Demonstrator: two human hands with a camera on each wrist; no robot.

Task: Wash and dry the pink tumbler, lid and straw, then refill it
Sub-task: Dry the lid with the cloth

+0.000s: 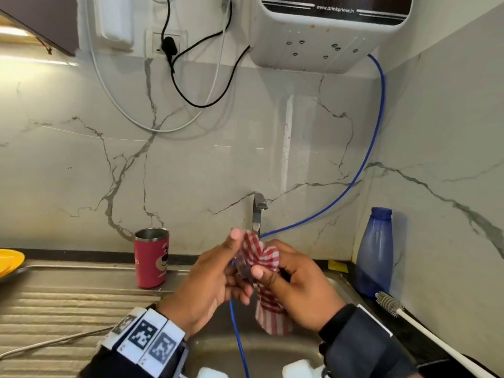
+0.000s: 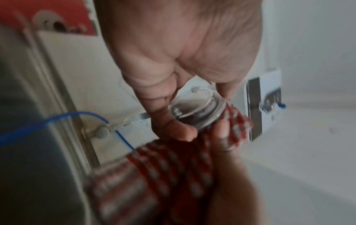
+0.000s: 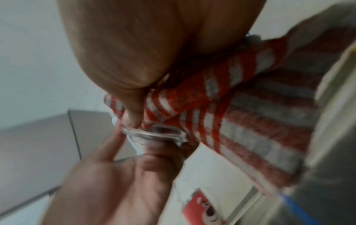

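The pink tumbler [image 1: 151, 258] with a cartoon bear stands open-topped on the steel drainboard, left of my hands. Over the sink, my left hand [image 1: 218, 271] grips the clear plastic lid [image 2: 196, 106] by its rim, fingers curled round it. My right hand [image 1: 289, 279] holds a red and white checked cloth [image 1: 261, 257] and presses it against the lid [image 3: 154, 134]. The cloth's tail hangs down below the hands. In the head view the lid is mostly hidden by the cloth and fingers. I see no straw.
A tap [image 1: 257, 211] rises behind my hands, with a thin blue hose [image 1: 368, 148] running to a wall-mounted water purifier [image 1: 327, 36]. A blue plastic bottle [image 1: 375, 252] and a bottle brush [image 1: 390, 304] sit at the right. A yellow plate [image 1: 9, 260] lies far left.
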